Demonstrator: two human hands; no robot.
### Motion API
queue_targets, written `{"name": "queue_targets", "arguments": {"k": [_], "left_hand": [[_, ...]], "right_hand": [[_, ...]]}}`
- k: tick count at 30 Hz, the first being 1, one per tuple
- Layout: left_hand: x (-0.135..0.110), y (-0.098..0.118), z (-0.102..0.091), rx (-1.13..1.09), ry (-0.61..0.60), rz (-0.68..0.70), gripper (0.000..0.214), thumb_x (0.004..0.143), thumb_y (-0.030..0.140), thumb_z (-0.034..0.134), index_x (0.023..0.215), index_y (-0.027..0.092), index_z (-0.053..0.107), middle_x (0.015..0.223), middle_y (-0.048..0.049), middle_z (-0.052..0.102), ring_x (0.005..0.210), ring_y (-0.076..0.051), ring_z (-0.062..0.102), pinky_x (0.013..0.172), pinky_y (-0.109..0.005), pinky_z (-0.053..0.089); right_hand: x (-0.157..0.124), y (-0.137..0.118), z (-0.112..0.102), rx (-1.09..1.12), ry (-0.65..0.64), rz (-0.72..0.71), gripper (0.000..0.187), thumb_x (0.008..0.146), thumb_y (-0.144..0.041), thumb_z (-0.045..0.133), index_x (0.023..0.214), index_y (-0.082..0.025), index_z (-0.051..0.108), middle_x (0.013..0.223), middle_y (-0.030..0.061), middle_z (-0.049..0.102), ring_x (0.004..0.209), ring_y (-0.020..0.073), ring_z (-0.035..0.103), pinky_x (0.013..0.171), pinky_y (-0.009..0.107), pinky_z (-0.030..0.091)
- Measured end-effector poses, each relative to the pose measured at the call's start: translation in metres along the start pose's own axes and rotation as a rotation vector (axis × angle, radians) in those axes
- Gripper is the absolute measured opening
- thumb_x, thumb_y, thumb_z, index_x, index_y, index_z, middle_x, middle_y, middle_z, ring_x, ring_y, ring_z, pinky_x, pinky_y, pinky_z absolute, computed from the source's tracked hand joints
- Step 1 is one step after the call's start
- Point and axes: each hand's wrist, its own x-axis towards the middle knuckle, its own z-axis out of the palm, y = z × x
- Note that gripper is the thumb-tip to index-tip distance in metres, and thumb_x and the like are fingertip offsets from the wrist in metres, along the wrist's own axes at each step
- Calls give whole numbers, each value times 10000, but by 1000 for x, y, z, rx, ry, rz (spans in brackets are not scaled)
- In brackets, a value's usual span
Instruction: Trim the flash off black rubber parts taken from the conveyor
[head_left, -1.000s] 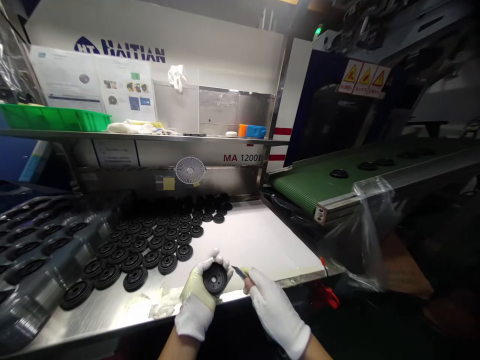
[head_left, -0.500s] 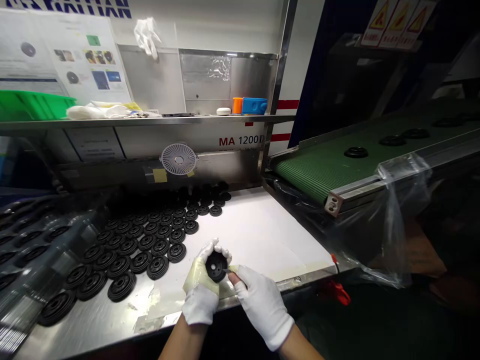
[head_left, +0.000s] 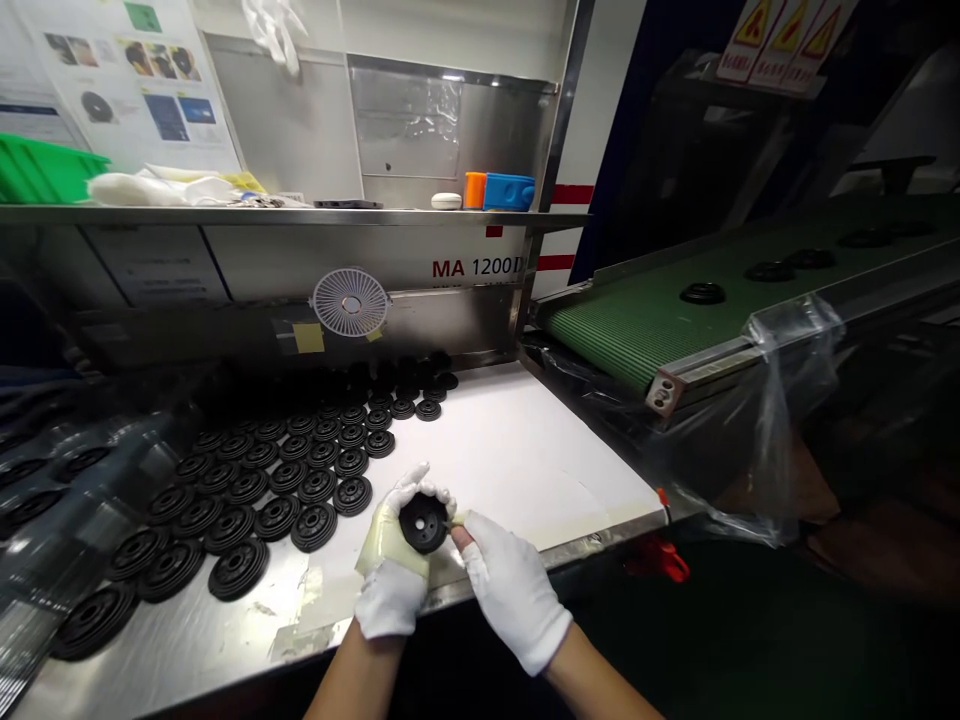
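My left hand (head_left: 390, 570), in a white glove with yellowish wrapping, grips a black moulded disc (head_left: 424, 523) with a central hole. My right hand (head_left: 510, 590), also gloved in white, pinches a small trimming knife (head_left: 453, 522) against the disc's rim. Most of the knife is hidden by my fingers. Many similar ribbed black discs (head_left: 277, 518) lie in tight rows on the steel table to the left of my hands.
A white sheet (head_left: 525, 450) covers the table's right part. A green conveyor belt (head_left: 645, 330) carries black discs on the right, with a clear plastic bag (head_left: 780, 420) hanging from its frame. Plastic-sleeved stacks of discs (head_left: 82, 510) lie far left, below a steel shelf (head_left: 300, 215).
My right hand has moved left, bringing the knife from beside the disc to its rim. Both hands now sit closer together, and the whole scene has shifted upward in view.
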Motion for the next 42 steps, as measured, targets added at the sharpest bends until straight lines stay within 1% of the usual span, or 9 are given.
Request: {"name": "queue_targets", "arguments": {"k": [8, 15, 21, 27, 30, 34, 36, 39, 42], "left_hand": [[1, 11, 0, -58, 77, 52, 218, 732, 166, 558, 946, 188, 595, 682, -7, 585, 680, -140, 605, 713, -297, 512], [-8, 15, 1, -66, 112, 104, 279, 728, 207, 570, 1004, 244, 577, 776, -21, 647, 835, -172, 621, 789, -305, 492], [-14, 17, -9, -12, -17, -11, 374, 711, 199, 540, 1085, 195, 549, 845, -63, 650, 831, -212, 628, 759, -404, 505], [-12, 12, -6, 55, -18, 164, 428, 621, 43, 606, 1030, 165, 578, 728, -16, 617, 684, -151, 603, 689, -292, 500], [-6, 10, -3, -10, 30, 110, 286, 662, 81, 595, 939, 152, 596, 655, -1, 580, 627, -128, 583, 645, -265, 501], [-1, 12, -6, -57, 62, 101, 318, 690, 116, 597, 995, 204, 574, 681, 13, 586, 666, -109, 595, 721, -251, 496], [-2, 15, -8, -64, 56, 54, 364, 706, 146, 579, 1063, 215, 557, 776, -20, 623, 749, -138, 618, 748, -283, 500], [-4, 17, -9, -53, 32, -115, 403, 697, 158, 537, 1099, 167, 555, 888, -98, 640, 792, -210, 629, 700, -376, 520], [-3, 15, -5, -80, 37, -148, 347, 680, 122, 540, 1023, 140, 586, 726, -61, 617, 663, -183, 608, 616, -351, 518]], "right_hand": [[-2, -20, 16, -117, 18, 18, 290, 937, -346, 312, 823, -252, 561, 722, -22, 640, 618, 143, 572, 535, 262, 302], [-7, -31, 25, -113, 1, 20, 294, 939, -361, 302, 844, -260, 562, 720, -25, 651, 607, 149, 582, 521, 272, 278], [-6, -24, 23, -122, -13, 41, 294, 935, -362, 300, 840, -249, 554, 740, -9, 654, 634, 166, 596, 533, 273, 297], [-5, -15, 17, -145, -16, 81, 268, 930, -327, 313, 819, -242, 542, 720, -8, 635, 634, 159, 585, 546, 263, 309], [-9, -20, 21, -152, -7, 66, 240, 922, -309, 337, 824, -246, 546, 711, -14, 636, 632, 155, 582, 540, 264, 293], [-14, -30, 28, -162, 29, 56, 239, 922, -324, 351, 808, -255, 548, 702, -30, 640, 585, 148, 562, 509, 278, 246], [-15, -31, 28, -152, 41, 45, 242, 923, -327, 353, 798, -256, 547, 699, -32, 640, 580, 149, 561, 507, 282, 242], [-14, -24, 27, -130, 53, 37, 211, 917, -315, 367, 840, -260, 556, 722, -26, 646, 611, 158, 576, 526, 283, 266], [-14, -16, 26, -124, 54, 81, 212, 919, -301, 360, 856, -250, 555, 732, -17, 647, 635, 162, 588, 549, 278, 294]]}}
